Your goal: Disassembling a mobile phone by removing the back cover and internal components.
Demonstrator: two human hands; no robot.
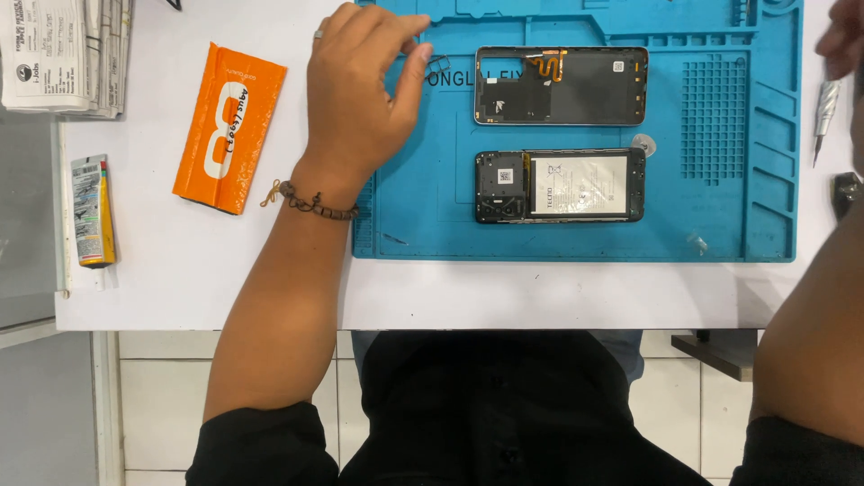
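My left hand (pixel 358 90) rests on the upper left corner of a blue repair mat (pixel 576 236), its fingers pinched near a small metal piece (pixel 440 64) that I cannot identify. A beaded bracelet (pixel 315 205) circles that wrist. On the mat lie a removed phone back cover (pixel 576 86) with an orange flex cable, and below it an opened phone (pixel 560 186) showing its battery and board. My right hand (pixel 843 36) is at the top right edge, mostly cut off, beside a silver screwdriver (pixel 824 106). My right forearm (pixel 810 333) crosses the right side.
An orange padded pouch (pixel 230 128) lies left of the mat on the white table (pixel 198 279). A yellow glue tube (pixel 92 210) sits near the left edge. Stacked papers (pixel 63 54) fill the top left corner. A dark object (pixel 847 192) lies at the right edge.
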